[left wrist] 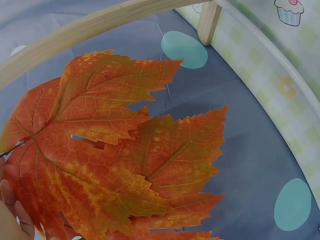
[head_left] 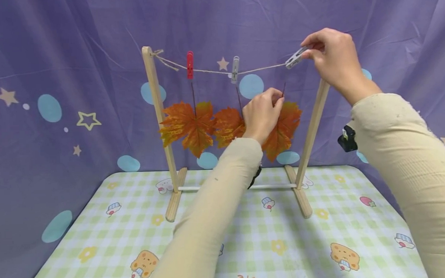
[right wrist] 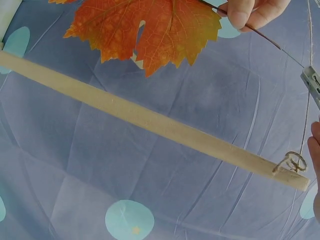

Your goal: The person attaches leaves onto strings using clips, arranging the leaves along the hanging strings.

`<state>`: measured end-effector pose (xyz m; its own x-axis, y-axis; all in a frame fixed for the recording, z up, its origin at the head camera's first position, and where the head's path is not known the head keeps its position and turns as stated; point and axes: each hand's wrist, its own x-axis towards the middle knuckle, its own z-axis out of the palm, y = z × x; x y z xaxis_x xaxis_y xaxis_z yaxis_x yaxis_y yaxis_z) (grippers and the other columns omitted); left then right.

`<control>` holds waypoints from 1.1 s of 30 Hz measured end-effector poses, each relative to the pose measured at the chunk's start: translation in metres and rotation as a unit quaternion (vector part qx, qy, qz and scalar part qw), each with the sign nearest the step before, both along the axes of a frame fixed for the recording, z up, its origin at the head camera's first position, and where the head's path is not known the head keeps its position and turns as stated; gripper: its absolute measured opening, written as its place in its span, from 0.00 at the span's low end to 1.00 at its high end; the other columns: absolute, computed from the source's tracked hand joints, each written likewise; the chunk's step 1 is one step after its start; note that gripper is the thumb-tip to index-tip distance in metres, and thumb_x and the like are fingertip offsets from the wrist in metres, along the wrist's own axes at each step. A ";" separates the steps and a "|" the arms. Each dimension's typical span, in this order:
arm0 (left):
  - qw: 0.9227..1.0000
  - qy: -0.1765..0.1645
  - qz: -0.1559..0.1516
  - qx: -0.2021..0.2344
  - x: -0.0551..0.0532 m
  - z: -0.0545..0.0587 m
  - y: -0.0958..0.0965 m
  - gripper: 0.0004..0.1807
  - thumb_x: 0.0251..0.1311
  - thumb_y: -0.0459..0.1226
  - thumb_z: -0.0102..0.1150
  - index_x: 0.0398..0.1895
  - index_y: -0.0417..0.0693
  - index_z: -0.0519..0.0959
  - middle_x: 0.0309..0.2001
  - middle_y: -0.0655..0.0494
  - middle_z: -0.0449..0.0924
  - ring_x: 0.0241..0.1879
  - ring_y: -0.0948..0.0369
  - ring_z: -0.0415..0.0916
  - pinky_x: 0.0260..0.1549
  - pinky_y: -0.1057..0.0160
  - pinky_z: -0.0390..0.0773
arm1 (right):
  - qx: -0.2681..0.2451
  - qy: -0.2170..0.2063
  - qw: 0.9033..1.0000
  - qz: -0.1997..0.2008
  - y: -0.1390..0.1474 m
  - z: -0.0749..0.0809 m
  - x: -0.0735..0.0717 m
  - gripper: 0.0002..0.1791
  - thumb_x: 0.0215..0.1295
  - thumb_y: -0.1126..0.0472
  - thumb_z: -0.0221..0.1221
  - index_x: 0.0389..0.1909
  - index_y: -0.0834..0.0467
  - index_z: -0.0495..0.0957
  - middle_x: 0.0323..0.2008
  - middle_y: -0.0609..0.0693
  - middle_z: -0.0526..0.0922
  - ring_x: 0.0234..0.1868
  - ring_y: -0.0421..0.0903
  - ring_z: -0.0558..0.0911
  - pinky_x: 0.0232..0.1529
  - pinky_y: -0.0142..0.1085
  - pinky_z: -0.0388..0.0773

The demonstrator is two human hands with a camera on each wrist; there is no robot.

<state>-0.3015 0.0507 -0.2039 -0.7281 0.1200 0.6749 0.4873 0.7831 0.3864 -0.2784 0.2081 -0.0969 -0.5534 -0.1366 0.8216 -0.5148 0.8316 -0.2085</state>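
My left hand (head_left: pixel 262 114) pinches the dark stem (right wrist: pixel 267 40) of an orange maple leaf (head_left: pixel 287 121). In the right wrist view the bare wire tip of that stem points at the end of a grey clothespin (right wrist: pixel 311 82). My right hand (head_left: pixel 334 59) grips this tilted clothespin between thumb and fingers, its nose right at the twine (head_left: pixel 260 68). A red clothespin (head_left: pixel 190 65) and a second grey clothespin (head_left: pixel 235 70) sit on the twine further left. Below them hang a left leaf (head_left: pixel 188 126) and a middle leaf (head_left: pixel 227 124), partly hidden by my left hand.
The twine is tied to a wooden frame with a left post (head_left: pixel 158 112) and a right post (head_left: pixel 313 131). A white rod (head_left: pixel 273 186) joins its feet. The frame stands on a checked tablecloth (head_left: pixel 249 237), before a purple curtain (head_left: pixel 105 98).
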 end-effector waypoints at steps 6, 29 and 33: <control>1.000 0.010 -0.002 0.005 -0.002 -0.001 -0.001 0.12 0.71 0.51 0.55 0.49 0.64 0.84 0.42 0.71 0.85 0.31 0.70 0.77 0.26 0.68 0.70 | 0.018 -0.027 0.999 0.001 0.003 0.001 0.003 0.13 0.66 0.63 0.64 0.47 0.67 0.83 0.44 0.62 0.85 0.29 0.19 0.65 0.36 0.22 0.65; 1.000 0.014 0.005 0.015 -0.004 -0.003 -0.003 0.10 0.70 0.51 0.56 0.47 0.64 0.84 0.39 0.71 0.84 0.32 0.69 0.77 0.27 0.67 0.71 | 0.098 -0.115 0.987 0.045 -0.003 0.004 0.001 0.18 0.70 0.66 0.58 0.58 0.69 0.78 0.50 0.65 0.79 0.47 0.58 0.77 0.56 0.48 0.66; 1.000 0.003 0.014 0.015 -0.003 -0.003 -0.004 0.11 0.70 0.51 0.56 0.49 0.65 0.84 0.43 0.71 0.83 0.36 0.69 0.78 0.31 0.66 0.73 | 0.086 -0.110 0.989 0.045 -0.006 0.001 -0.001 0.18 0.71 0.67 0.57 0.59 0.68 0.77 0.50 0.65 0.79 0.48 0.60 0.77 0.66 0.54 0.50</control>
<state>-0.3048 0.0465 -0.2069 -0.7272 0.0787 0.6819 0.4669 0.7849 0.4073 -0.2792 0.2026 -0.0957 -0.6952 -0.3211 0.6431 -0.5462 0.8175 -0.1823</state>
